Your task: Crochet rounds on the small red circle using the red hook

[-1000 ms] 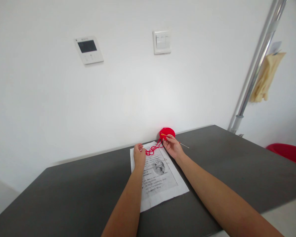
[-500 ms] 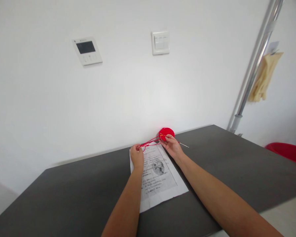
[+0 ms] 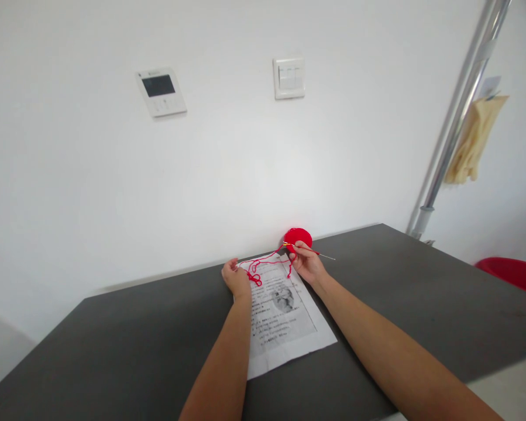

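My right hand (image 3: pixel 309 264) is closed around a crochet hook (image 3: pixel 326 256) with a thin metal shaft, held nearly level. Just behind that hand, against the wall, is a ball of red yarn (image 3: pixel 304 235). A short tail of yarn hangs below the right fingers. My left hand (image 3: pixel 237 283) is at the upper left edge of a printed sheet of paper (image 3: pixel 289 345), its fingers curled at a strand of the yarn. Slack loops of red yarn (image 3: pixel 255 279) droop over the sheet between both hands. The left fingertips are partly hidden.
The dark table (image 3: pixel 157 327) meets a white wall carrying an intercom panel (image 3: pixel 164 93) and a light switch (image 3: pixel 289 78). To the right stand a metal pole (image 3: pixel 456 128), hanging yellowish gloves (image 3: pixel 475 140) and a red basin (image 3: pixel 511 275).
My left hand has shifted left, away from the right one. The yarn that was stretched between them has gone slack and dropped in loops onto the paper. The right hand still holds the hook.
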### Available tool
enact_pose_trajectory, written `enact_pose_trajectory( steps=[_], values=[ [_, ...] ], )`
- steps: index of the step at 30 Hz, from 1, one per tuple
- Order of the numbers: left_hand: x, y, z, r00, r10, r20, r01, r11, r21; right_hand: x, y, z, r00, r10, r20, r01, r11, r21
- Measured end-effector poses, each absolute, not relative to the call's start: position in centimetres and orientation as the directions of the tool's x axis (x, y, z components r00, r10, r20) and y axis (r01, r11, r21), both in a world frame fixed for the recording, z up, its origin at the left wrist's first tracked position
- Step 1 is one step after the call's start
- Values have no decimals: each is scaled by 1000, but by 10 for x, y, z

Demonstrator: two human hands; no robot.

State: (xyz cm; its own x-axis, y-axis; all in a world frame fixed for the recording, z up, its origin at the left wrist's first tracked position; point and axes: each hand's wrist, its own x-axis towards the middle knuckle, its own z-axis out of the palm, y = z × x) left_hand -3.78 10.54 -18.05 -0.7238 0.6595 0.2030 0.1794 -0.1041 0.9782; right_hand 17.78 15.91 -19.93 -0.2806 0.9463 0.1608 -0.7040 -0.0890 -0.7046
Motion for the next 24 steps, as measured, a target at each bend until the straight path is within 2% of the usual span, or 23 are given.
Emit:
enact_pose_trajectory(
  steps=[5, 11, 18, 24],
  values=[
    [-22, 103, -174, -629, 765, 141, 28, -159, 987, 167, 149, -197, -366, 913, 183, -606, -84, -791],
    [0, 102, -167, -343, 939, 15, -264, -112, 958, 155, 138, -197, -451, 874, 183, -460, -52, -886],
    [-11, 97, -165, -186, 975, -124, -473, 22, 881, 148, 135, -202, -496, 846, 196, -339, 19, -941],
    [-27, 93, -160, -153, 981, -120, -565, 13, 825, 150, 139, -205, -504, 841, 195, -265, 64, -962]
  ],
)
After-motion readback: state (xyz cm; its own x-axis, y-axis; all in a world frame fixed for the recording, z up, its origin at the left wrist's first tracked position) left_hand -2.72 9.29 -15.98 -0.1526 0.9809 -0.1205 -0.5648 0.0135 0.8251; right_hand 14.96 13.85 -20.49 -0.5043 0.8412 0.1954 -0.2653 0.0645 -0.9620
